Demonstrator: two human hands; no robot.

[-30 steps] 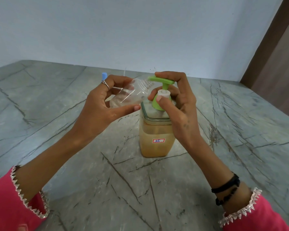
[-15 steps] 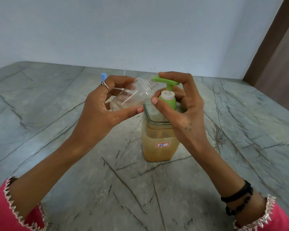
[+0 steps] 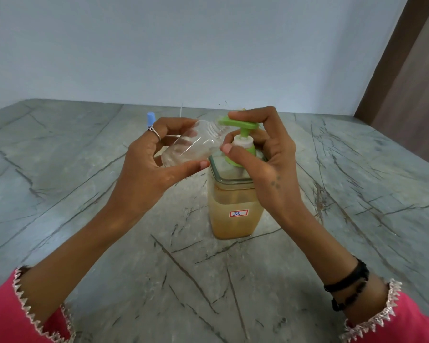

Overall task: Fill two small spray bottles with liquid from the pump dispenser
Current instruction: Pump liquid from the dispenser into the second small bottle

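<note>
One bottle: clear spray bottle (image 3: pixel 192 144), tilted, neck at pump spout, 9 o'clock of pump dispenser (image 3: pixel 235 199)
Left hand (image 3: pixel 149 167): fingers and thumb wrapped round its body
Right hand (image 3: pixel 270 154): fingertips curled on green pump head (image 3: pixel 240 123)
Handling: light, thin, slick; likely best held mid-body

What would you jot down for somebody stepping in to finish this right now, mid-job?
Left hand holds a small clear bottle, uncapped and tilted, its neck up at the spout of the green pump head.
Right hand is on the pump dispenser: fingers over the pump head, thumb by the collar. The dispenser stands on the marble table, partly filled with amber liquid.
Done: bottle opened and lined up. It looks empty or nearly so.
Left: pump until it fills, cap it, then do the second bottle, which I cannot see. A blue cap shows behind the left hand.
</note>
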